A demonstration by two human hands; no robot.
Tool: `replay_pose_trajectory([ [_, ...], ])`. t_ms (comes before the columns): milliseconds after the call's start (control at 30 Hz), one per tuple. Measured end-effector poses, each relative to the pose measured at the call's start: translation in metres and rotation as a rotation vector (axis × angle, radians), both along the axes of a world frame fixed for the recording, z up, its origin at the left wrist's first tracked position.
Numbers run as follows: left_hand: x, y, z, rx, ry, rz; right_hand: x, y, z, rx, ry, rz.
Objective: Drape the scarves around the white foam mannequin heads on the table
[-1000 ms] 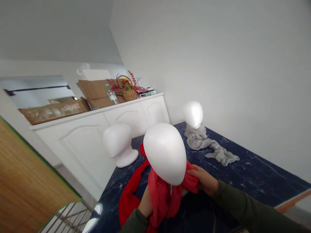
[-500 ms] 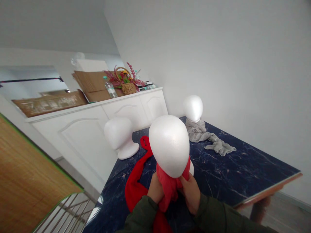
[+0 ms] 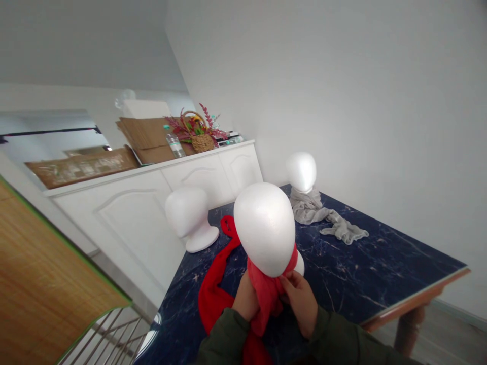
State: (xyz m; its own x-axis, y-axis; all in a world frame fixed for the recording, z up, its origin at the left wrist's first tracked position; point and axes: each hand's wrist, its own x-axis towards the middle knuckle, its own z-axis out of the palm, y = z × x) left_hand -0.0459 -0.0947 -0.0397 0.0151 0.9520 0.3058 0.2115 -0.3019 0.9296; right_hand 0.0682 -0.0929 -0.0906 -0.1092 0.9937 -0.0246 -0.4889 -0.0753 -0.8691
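A white mannequin head (image 3: 265,228) stands in front of me with a coral-red scarf (image 3: 268,299) around its neck. My left hand (image 3: 246,299) is closed around the scarf at the left of the neck, its fingertips hidden behind the fabric. On the other side, my right hand (image 3: 303,303) pinches the scarf just below the head's chin, thumb against fingers. A brighter red knitted scarf (image 3: 211,286) lies along the table at the left and runs beneath my left forearm.
The dark blue marbled table (image 3: 365,268) carries another white head (image 3: 187,210) at the left. At the back, a third head (image 3: 302,171) wears a grey scarf (image 3: 315,213) trailing right. A wooden board (image 3: 49,274) and wire rack (image 3: 104,337) are near left. White cabinets (image 3: 133,205) stand behind.
My right thumb and fingers have drawn in closer on the scarf below the chin. My left hand has barely moved. The view has shifted slightly.
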Motion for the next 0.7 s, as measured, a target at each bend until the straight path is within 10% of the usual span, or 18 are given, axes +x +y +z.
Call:
replay_pose_trajectory([
  [400, 0.000, -0.005, -0.002, 0.135, 0.200, -0.024, 0.023, -0.030, 0.007, 0.509, -0.824, -0.118],
  [700, -0.007, -0.006, -0.007, 0.086, 0.049, -0.128, 0.013, -0.027, 0.010, 0.575, -0.942, -0.067],
])
